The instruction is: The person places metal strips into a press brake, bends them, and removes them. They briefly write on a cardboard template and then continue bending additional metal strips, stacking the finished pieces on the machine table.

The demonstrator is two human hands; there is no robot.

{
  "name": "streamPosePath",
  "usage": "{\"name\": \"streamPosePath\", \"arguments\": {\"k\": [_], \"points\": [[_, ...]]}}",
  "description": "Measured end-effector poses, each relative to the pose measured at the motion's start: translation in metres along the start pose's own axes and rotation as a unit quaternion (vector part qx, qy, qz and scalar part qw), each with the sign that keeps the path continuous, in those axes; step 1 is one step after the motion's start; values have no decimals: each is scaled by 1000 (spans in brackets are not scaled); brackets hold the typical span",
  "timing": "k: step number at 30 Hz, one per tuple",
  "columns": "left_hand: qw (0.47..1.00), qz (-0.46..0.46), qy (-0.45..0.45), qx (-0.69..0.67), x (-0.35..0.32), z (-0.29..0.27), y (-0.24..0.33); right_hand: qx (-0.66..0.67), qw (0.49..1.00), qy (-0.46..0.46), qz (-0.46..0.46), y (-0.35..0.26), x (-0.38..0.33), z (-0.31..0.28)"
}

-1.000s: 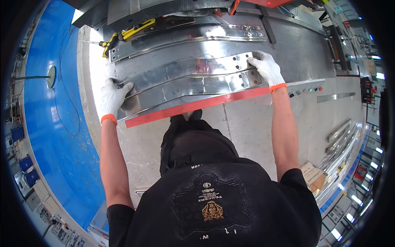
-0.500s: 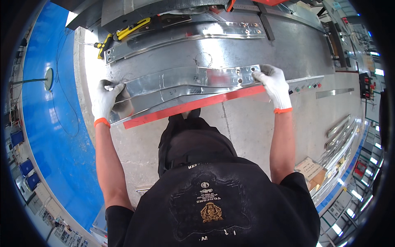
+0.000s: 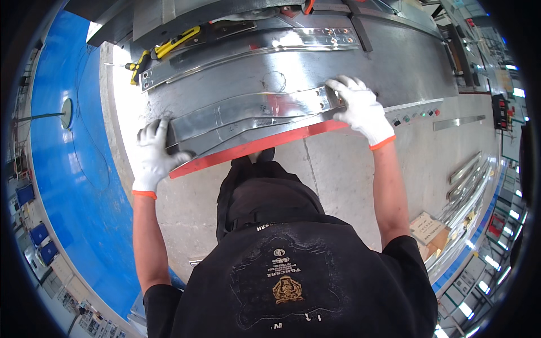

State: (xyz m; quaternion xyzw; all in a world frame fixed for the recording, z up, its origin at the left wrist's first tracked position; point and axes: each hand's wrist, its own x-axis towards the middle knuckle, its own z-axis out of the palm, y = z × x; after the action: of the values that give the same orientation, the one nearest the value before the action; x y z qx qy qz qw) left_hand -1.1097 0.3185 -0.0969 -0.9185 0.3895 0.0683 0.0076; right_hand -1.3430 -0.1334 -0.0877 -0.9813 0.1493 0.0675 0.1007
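A long shiny pressed metal panel point(image 3: 248, 112) lies across the front of a grey machine table point(image 3: 394, 67) with an orange-red front edge point(image 3: 253, 147). My left hand point(image 3: 152, 155), in a white glove, grips the panel's left end. My right hand point(image 3: 358, 107), also gloved, holds its right end near several punched holes. A second, similar metal panel point(image 3: 242, 48) lies further back on the table, apart from both hands.
A yellow-handled tool point(image 3: 169, 45) lies at the table's back left. Small control buttons point(image 3: 414, 117) sit on the table's right front. The floor is grey concrete with a blue painted zone point(image 3: 62, 186) at left. Long metal strips point(image 3: 462, 186) are stacked on the right.
Both hands have drawn the near panel toward me, to the table's front edge. My view has shifted closer over the table.
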Motion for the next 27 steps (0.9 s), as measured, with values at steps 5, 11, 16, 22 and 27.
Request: {"name": "streamPosePath", "arguments": {"k": [5, 11, 16, 22, 27], "points": [[997, 14, -59, 41, -5, -7, 17, 26, 997, -69, 3, 7, 26, -7], [999, 12, -34, -11, -29, 17, 20, 18, 997, -70, 18, 3, 16, -6], [997, -24, -56, -43, -27, 0, 29, 190, 979, 57, 55, 14, -3, 2], [994, -67, -87, -25, -21, -6, 30, 525, 810, 110, 235, 24, -26, 42], [988, -77, -130, -21, -16, -10, 31, 421, 844, 146, 298, 13, -20, 51]]}}
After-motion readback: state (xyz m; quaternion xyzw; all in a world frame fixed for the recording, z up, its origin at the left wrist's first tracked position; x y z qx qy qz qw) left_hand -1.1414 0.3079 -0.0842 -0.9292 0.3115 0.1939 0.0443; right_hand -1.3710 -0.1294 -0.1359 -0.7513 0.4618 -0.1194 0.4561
